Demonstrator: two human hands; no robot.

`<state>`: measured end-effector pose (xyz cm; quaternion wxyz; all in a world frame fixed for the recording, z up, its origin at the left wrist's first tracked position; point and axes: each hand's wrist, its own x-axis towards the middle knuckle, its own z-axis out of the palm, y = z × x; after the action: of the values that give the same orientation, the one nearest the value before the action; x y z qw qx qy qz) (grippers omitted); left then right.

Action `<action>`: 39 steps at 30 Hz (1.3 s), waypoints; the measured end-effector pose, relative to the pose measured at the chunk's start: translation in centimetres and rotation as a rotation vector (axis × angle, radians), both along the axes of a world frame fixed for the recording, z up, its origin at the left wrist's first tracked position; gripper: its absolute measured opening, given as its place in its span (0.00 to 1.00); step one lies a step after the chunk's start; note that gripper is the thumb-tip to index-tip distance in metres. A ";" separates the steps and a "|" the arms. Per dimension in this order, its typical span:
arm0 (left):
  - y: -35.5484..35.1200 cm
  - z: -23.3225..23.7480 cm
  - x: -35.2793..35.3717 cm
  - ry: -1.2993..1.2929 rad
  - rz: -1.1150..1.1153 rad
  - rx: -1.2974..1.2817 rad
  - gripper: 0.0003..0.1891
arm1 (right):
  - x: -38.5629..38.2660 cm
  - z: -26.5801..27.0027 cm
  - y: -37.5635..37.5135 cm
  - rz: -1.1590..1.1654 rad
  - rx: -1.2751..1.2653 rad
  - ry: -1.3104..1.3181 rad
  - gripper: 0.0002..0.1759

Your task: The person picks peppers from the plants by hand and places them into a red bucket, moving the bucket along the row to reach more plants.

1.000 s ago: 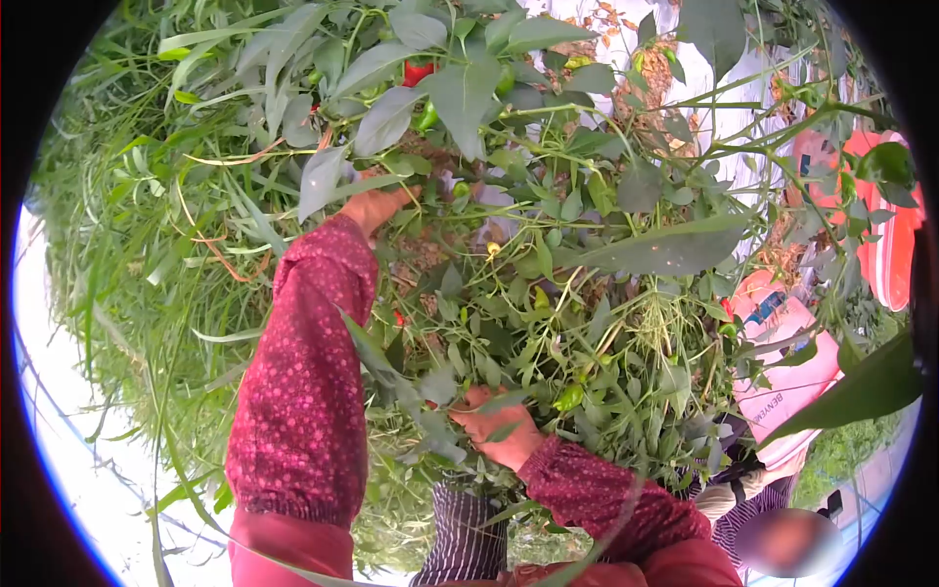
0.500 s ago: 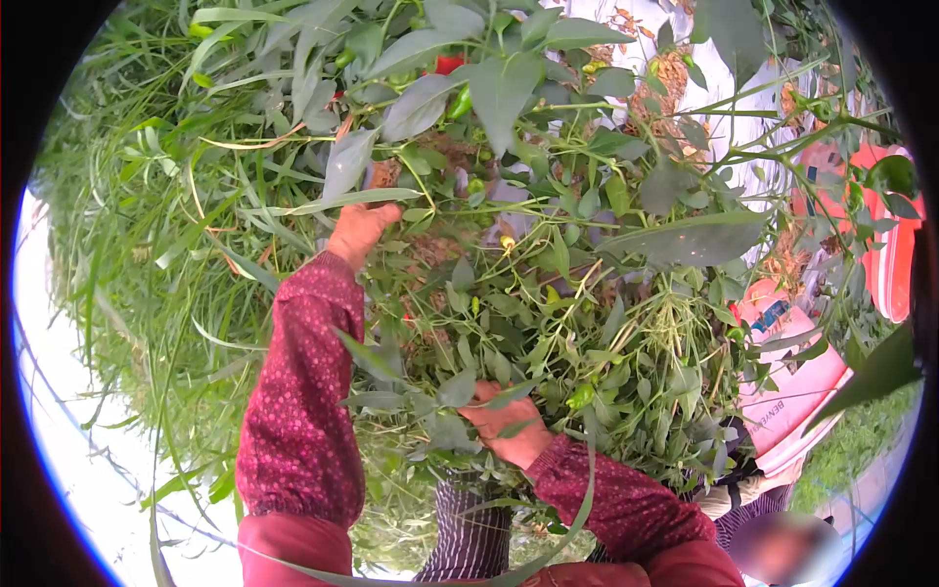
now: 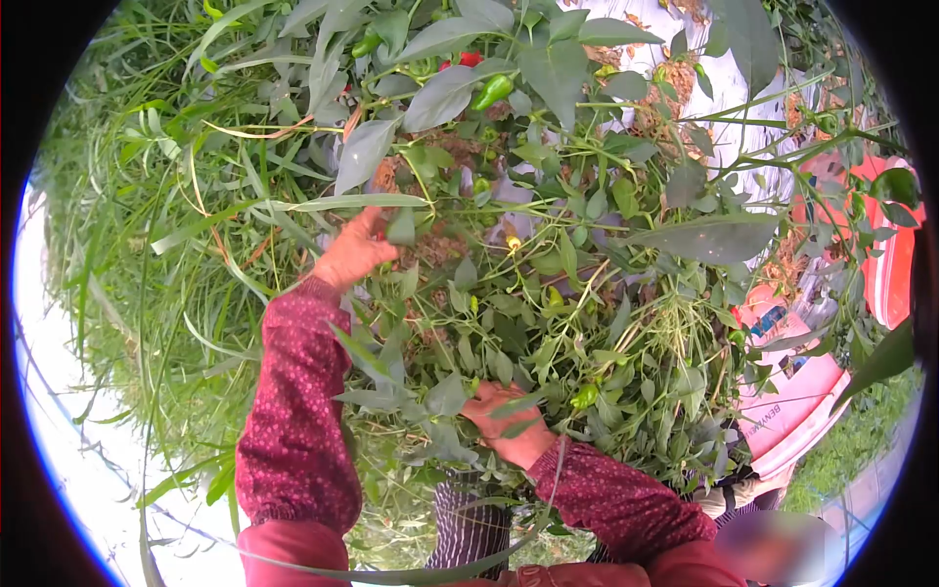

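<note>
My left hand (image 3: 354,251) reaches into the pepper plants from the left, its thumb and fingers apart, beside a long narrow leaf (image 3: 342,202). A small bit of red shows between its fingertips, too small to make out. Lower down, my right hand (image 3: 507,423) is among the leaves, with its fingers partly hidden by foliage. A green pepper (image 3: 492,92) and a red pepper (image 3: 469,61) hang near the top. A yellow pepper (image 3: 513,243) hangs mid-plant, and a light green one (image 3: 584,396) is right of my right hand.
Tall grass (image 3: 147,245) fills the left side. White ground sheeting (image 3: 734,108) with dry leaves lies at the upper right. A pink container (image 3: 787,401) and a red container (image 3: 888,269) stand at the right. Another person, blurred, is at the lower right.
My left hand has moved slightly down and left, and its fingers have spread. The leaves near the top have shifted a little. My right hand has barely moved.
</note>
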<state>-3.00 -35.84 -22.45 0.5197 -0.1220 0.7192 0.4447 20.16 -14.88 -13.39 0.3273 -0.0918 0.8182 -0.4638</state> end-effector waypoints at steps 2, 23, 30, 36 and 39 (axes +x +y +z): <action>0.1 1.0 0.2 -0.004 -0.060 -0.011 0.36 | 0.5 -0.4 -0.2 -0.016 -0.017 0.004 0.16; 4.7 6.1 2.8 0.254 0.037 -0.009 0.31 | -0.5 0.1 0.0 0.050 -0.042 -0.156 0.22; 12.2 0.5 -3.6 0.095 -0.069 -0.079 0.35 | -0.3 0.2 -0.2 0.031 -0.073 -0.176 0.18; 16.8 -1.8 -5.4 -0.272 -0.237 -0.330 0.41 | 3.5 -1.3 -0.8 -0.256 -0.116 0.012 0.25; 14.0 -4.9 -4.8 -0.134 -0.231 -0.246 0.39 | 0.5 0.3 0.4 -0.155 -0.172 -0.214 0.21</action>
<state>-7.76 -21.83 -27.36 0.5952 -0.1305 0.7413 0.2813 20.63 -14.48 -13.08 0.3670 -0.0063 0.7404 -0.5631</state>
